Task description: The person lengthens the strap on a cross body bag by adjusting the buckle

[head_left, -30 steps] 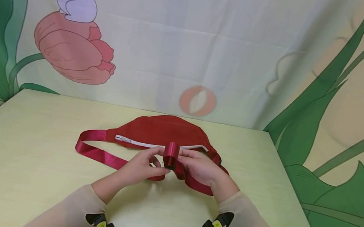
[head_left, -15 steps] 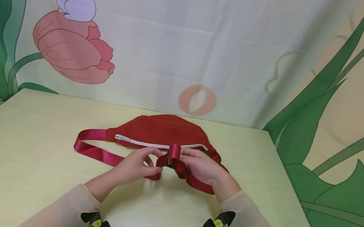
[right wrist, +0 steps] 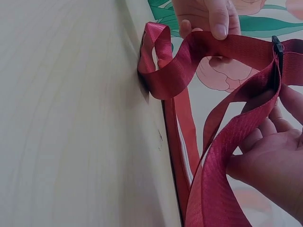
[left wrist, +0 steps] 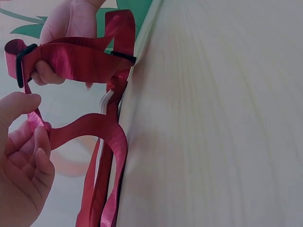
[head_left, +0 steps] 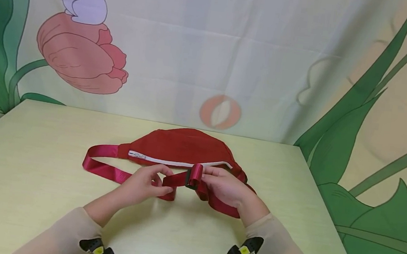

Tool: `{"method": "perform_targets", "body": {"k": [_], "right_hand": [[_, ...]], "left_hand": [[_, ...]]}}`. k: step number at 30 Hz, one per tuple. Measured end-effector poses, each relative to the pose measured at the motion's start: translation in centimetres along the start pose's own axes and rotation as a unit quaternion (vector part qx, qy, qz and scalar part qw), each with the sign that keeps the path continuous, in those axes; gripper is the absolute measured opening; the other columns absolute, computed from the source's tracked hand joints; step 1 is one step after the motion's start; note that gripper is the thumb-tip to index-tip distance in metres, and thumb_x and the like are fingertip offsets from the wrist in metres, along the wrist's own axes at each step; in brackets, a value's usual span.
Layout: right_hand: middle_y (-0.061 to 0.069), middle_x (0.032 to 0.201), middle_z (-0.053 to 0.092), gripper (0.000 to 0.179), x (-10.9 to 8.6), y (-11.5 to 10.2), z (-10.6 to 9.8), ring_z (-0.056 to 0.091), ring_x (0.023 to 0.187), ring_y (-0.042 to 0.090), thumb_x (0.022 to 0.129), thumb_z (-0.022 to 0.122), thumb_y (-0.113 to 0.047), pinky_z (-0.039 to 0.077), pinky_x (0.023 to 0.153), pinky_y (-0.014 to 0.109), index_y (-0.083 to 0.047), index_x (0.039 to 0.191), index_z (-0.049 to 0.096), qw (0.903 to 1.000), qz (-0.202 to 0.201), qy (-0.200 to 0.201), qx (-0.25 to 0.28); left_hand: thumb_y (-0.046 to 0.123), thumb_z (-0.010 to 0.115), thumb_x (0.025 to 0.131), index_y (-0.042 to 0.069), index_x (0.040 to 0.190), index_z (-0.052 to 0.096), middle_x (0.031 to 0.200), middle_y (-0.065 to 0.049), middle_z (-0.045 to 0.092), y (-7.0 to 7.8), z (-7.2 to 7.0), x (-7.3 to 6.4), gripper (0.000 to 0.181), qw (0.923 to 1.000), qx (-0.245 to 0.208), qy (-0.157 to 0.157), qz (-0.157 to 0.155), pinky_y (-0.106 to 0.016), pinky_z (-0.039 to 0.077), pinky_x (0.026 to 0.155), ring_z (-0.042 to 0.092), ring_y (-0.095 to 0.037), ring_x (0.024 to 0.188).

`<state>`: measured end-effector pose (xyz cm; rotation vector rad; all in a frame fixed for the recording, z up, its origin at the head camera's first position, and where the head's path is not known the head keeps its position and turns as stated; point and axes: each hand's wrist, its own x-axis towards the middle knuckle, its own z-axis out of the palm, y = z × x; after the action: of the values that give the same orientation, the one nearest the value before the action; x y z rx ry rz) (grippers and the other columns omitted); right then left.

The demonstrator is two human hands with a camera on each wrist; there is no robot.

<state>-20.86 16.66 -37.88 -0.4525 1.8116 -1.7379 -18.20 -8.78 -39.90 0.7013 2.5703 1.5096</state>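
Observation:
A red waist bag (head_left: pixel 190 146) with a white zipper (head_left: pixel 162 161) lies on the table, its shiny dark-red strap (head_left: pixel 106 169) looping toward me. My left hand (head_left: pixel 140 186) pinches the strap between thumb and fingertips, left of a black slide buckle (head_left: pixel 188 179). Close to that buckle on its right side, my right hand (head_left: pixel 224 188) holds the strap where it forms a small raised loop. The left wrist view has the strap threaded through the buckle (left wrist: pixel 20 66), and another black fitting (left wrist: pixel 124 57) sits further along. In the right wrist view, two strap layers hang down from the buckle (right wrist: pixel 278 52).
The pale wooden table (head_left: pixel 43 209) extends on both sides of the bag. Behind it hangs a light curtain (head_left: pixel 182 49) printed with a white animal on a pink flower and green leaves. Each sleeve carries a small black wrist camera (head_left: pixel 98 252).
My left hand has moved left, drawing strap out from the buckle. The loop at the buckle has shrunk and turned, exposing the buckle. My right hand stays nearly in place.

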Motion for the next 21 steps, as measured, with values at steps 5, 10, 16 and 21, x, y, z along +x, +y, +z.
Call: {"method": "perform_targets", "body": {"k": [5,10,16,21], "right_hand": [[0.006,0.104,0.063,0.024,0.0,0.1,-0.1,0.055,0.097,0.021,0.097,0.048,-0.011,0.04,0.088,0.034,0.0,0.117,0.057,0.9999,-0.008,0.0,0.011],[0.005,0.103,0.062,0.021,-0.1,0.0,-0.1,0.054,0.096,0.019,0.096,0.049,-0.011,0.041,0.088,0.033,-0.002,0.113,0.058,0.9999,-0.007,0.007,0.014],[0.004,0.103,0.061,0.019,-0.2,0.0,-0.2,0.054,0.097,0.019,0.096,0.05,-0.013,0.041,0.088,0.032,-0.004,0.11,0.059,0.9998,-0.009,0.007,0.014],[0.005,0.105,0.061,0.019,-0.2,-0.1,-0.1,0.053,0.097,0.019,0.095,0.052,-0.013,0.04,0.088,0.032,-0.003,0.11,0.059,0.9998,-0.003,0.014,0.014]], "left_hand": [[0.014,0.074,0.08,0.009,0.103,0.062,0.081,-0.003,0.059,-0.3,-0.5,-0.4,0.026,0.9999,-0.011,0.005,-0.003,-0.025,0.044,0.051,0.054,-0.018,0.069],[0.014,0.073,0.081,0.005,0.103,0.061,0.082,-0.006,0.058,-0.7,-1.1,-0.8,0.026,0.9985,-0.049,0.017,-0.019,-0.025,0.046,0.054,0.055,-0.02,0.072],[0.014,0.072,0.082,0.002,0.104,0.06,0.081,-0.007,0.057,-0.7,-1.6,-0.9,0.028,0.9974,-0.066,0.02,-0.022,-0.024,0.045,0.054,0.053,-0.021,0.072],[0.014,0.072,0.082,0.004,0.104,0.061,0.081,-0.008,0.057,-0.7,-1.9,-1.0,0.027,0.9969,-0.071,0.018,-0.03,-0.024,0.045,0.054,0.053,-0.022,0.072]]}}
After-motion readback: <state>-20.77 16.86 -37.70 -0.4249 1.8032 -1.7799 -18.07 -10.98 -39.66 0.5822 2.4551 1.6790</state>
